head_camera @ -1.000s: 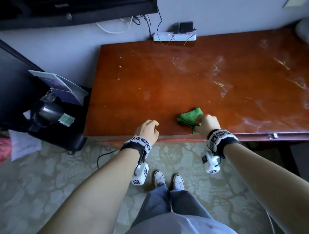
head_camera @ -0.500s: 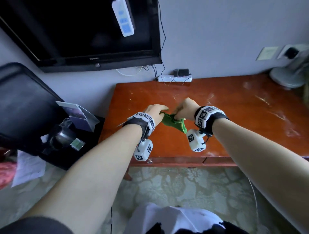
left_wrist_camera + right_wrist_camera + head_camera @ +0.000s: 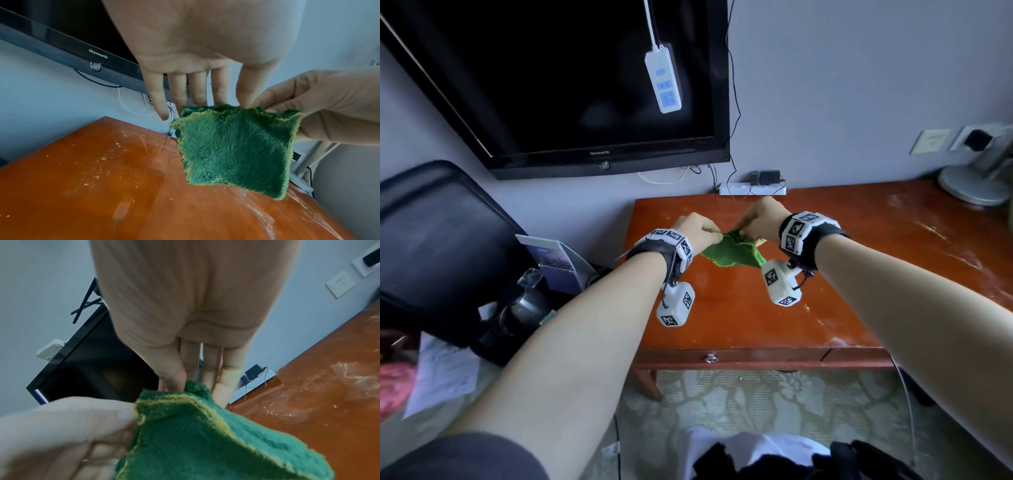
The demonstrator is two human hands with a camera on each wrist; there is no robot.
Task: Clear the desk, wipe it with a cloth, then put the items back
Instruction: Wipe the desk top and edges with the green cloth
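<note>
A green cloth (image 3: 729, 253) with a yellowish hem hangs in the air over the left part of the reddish-brown desk (image 3: 756, 318). My left hand (image 3: 714, 234) pinches its upper left edge and my right hand (image 3: 743, 229) pinches its upper right edge. In the left wrist view the cloth (image 3: 236, 149) hangs as a folded square below my left fingers (image 3: 197, 97), with the right hand (image 3: 318, 105) gripping its corner. In the right wrist view the right fingers (image 3: 174, 379) pinch the cloth (image 3: 205, 443) while the left thumb (image 3: 115, 415) holds the near edge. The desk surface shows wet streaks.
A white power strip (image 3: 751, 188) with chargers lies at the desk's back edge and a fan base (image 3: 972, 181) stands at the far right. A wall TV (image 3: 585, 85) with a dangling power strip (image 3: 663, 80) hangs above. A black chair (image 3: 431, 233) at the left carries a kettle (image 3: 524, 305) and a booklet (image 3: 554, 260).
The cloth lay at the desk's front edge under my right hand; now both hands have lifted it and hold it between them. The view has tilted up toward the wall.
</note>
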